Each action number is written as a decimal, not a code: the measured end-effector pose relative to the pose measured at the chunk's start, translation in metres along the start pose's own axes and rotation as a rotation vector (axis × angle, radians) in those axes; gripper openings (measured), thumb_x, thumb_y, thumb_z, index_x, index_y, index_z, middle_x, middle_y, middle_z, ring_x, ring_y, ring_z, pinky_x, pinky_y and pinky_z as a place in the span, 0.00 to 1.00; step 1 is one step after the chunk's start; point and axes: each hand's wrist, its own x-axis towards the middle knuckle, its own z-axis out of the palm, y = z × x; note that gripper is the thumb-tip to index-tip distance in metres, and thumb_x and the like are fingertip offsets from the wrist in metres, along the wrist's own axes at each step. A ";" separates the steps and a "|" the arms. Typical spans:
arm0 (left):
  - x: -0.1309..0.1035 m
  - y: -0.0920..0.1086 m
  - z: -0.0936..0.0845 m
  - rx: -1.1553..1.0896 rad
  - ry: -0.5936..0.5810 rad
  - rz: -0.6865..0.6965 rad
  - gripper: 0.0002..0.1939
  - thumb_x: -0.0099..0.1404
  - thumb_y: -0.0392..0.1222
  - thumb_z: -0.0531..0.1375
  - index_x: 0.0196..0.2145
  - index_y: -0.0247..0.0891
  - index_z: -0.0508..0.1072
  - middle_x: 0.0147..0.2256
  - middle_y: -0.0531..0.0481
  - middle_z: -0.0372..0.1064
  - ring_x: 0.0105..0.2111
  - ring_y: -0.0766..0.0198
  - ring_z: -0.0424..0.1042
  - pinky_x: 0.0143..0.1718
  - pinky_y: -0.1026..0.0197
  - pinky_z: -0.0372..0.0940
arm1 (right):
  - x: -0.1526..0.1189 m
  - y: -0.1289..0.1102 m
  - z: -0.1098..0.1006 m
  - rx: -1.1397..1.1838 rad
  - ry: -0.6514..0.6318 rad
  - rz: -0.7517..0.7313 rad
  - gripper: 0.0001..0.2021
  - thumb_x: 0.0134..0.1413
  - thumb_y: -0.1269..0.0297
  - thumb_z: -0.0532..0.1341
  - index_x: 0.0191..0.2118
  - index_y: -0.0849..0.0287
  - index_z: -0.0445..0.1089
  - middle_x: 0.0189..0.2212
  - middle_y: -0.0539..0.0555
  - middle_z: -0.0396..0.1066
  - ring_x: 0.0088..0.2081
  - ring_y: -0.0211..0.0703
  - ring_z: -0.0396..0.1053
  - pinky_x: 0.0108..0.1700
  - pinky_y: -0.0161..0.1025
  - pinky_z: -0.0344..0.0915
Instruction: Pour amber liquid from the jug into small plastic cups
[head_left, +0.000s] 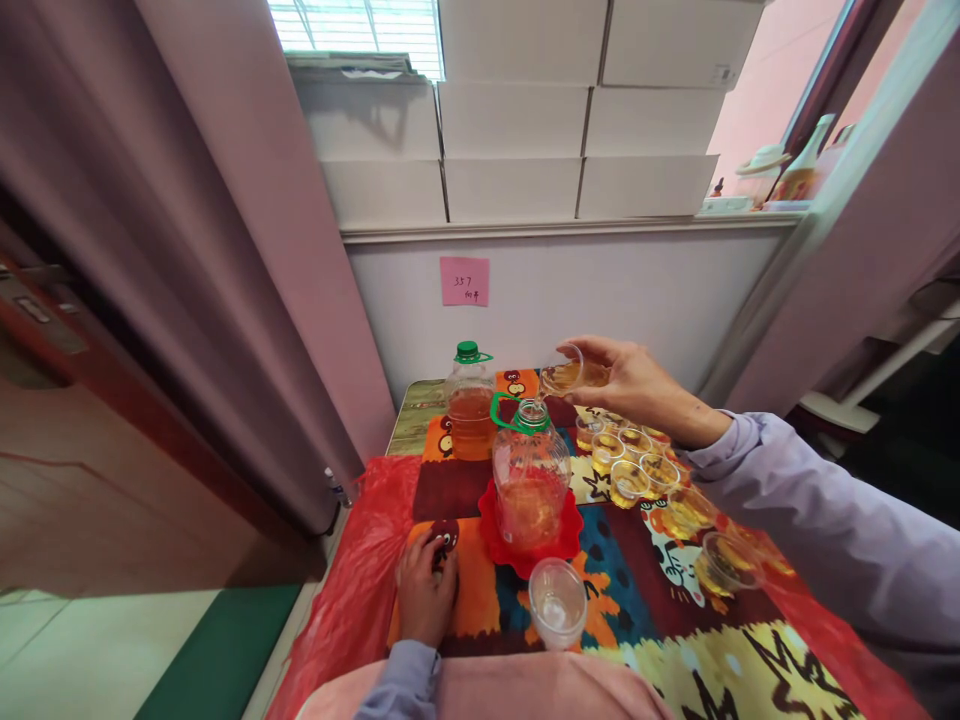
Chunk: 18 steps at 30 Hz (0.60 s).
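Note:
My right hand (641, 388) grips a clear plastic cup (561, 374) holding amber liquid. The cup tilts left above the uncapped mouth of a clear jug (531, 470) with a green handle. Some amber liquid lies in the lower part of this jug, which stands in a red scalloped dish (495, 540). My left hand (427, 590) rests on the patterned cloth, fingers apart and holding nothing, left of the dish. Close to the table's front stands an empty clear cup (557, 605). Behind the uncapped jug is another jug (471, 415), green-capped and partly filled with amber liquid.
Several plastic cups of amber liquid (630, 482) cluster below my right forearm, with more cups (731, 562) nearer me. Red plastic sheeting (352, 560) hangs over the table's left side. White boxes (517, 120) are stacked on the ledge behind, above a pink note (465, 281).

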 end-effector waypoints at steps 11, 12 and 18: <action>0.001 -0.001 0.000 0.000 -0.002 0.010 0.18 0.68 0.55 0.60 0.42 0.41 0.82 0.52 0.36 0.80 0.53 0.42 0.78 0.57 0.36 0.71 | 0.004 -0.010 -0.002 -0.094 0.033 -0.048 0.29 0.46 0.73 0.74 0.57 0.54 0.80 0.52 0.55 0.83 0.53 0.55 0.81 0.61 0.51 0.76; 0.001 0.000 0.000 0.001 -0.001 0.010 0.18 0.68 0.56 0.60 0.42 0.41 0.82 0.52 0.36 0.80 0.53 0.42 0.78 0.57 0.36 0.71 | 0.005 -0.010 -0.002 -0.098 0.035 -0.056 0.29 0.45 0.73 0.74 0.57 0.54 0.80 0.52 0.55 0.83 0.53 0.55 0.81 0.61 0.51 0.77; 0.001 0.001 -0.001 0.004 0.003 0.012 0.19 0.68 0.56 0.59 0.42 0.41 0.82 0.52 0.36 0.80 0.53 0.41 0.78 0.57 0.34 0.71 | 0.008 -0.013 -0.002 -0.150 0.032 -0.098 0.29 0.44 0.75 0.73 0.56 0.52 0.81 0.54 0.54 0.83 0.55 0.55 0.81 0.64 0.53 0.75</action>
